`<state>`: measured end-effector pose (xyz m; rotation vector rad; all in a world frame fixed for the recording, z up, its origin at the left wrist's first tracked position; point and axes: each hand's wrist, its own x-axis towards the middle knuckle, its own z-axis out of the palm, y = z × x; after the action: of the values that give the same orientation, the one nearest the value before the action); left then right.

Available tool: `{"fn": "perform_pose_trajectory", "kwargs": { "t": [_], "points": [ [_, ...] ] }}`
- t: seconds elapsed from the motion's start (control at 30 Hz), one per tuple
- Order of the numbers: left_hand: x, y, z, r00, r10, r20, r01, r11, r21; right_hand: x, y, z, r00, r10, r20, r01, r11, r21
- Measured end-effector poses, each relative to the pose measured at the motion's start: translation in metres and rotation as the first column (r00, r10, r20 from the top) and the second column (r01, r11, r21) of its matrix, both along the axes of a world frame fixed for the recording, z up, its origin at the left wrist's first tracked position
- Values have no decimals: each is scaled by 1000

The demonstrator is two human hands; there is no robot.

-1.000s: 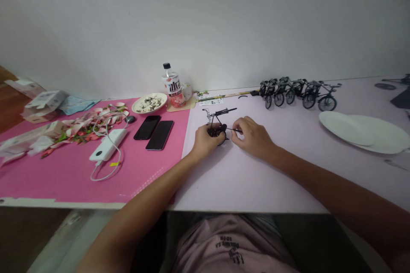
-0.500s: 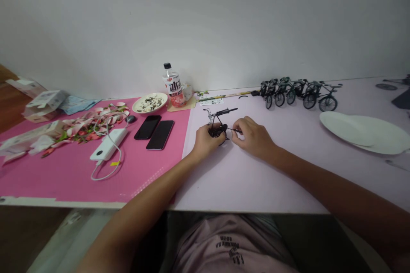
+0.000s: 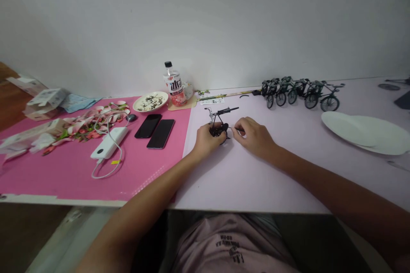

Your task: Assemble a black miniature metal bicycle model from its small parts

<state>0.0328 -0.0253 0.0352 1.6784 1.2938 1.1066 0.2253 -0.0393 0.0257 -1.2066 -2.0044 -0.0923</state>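
A partly built black model bicycle [image 3: 219,120] is tilted up in my left hand [image 3: 206,140], whose thumb and fingers close around its lower part. Its dark bar and a silvery piece stick out above the fingers. Just to the right, my right hand [image 3: 253,136] pinches a thin dark rod [image 3: 231,128], with the tip pointing at the model's black round part. Whether that tip touches the model, I cannot tell. The rod's other end is hidden by the fingers.
Several small model bicycles [image 3: 301,91] stand in a row at the back right. White plates [image 3: 365,133] lie at the right. On the pink side are two phones [image 3: 160,133], a power bank [image 3: 109,143] with cable, petals [image 3: 83,126], a bowl [image 3: 137,104] and a bottle [image 3: 174,85].
The rod shows less beyond my right fingers than before, and the right fingers have shifted slightly. My left hand keeps the same hold on the model bicycle. The view has moved a little.
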Motion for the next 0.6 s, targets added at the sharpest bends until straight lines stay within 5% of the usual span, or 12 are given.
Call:
{"fn": "perform_pose_trajectory", "kwargs": {
  "t": [0.6],
  "points": [
    [1, -1, 0, 999, 0, -46, 1, 999, 33, -1, 0, -1, 999, -41, 7, 41, 999, 31]
  ]
}}
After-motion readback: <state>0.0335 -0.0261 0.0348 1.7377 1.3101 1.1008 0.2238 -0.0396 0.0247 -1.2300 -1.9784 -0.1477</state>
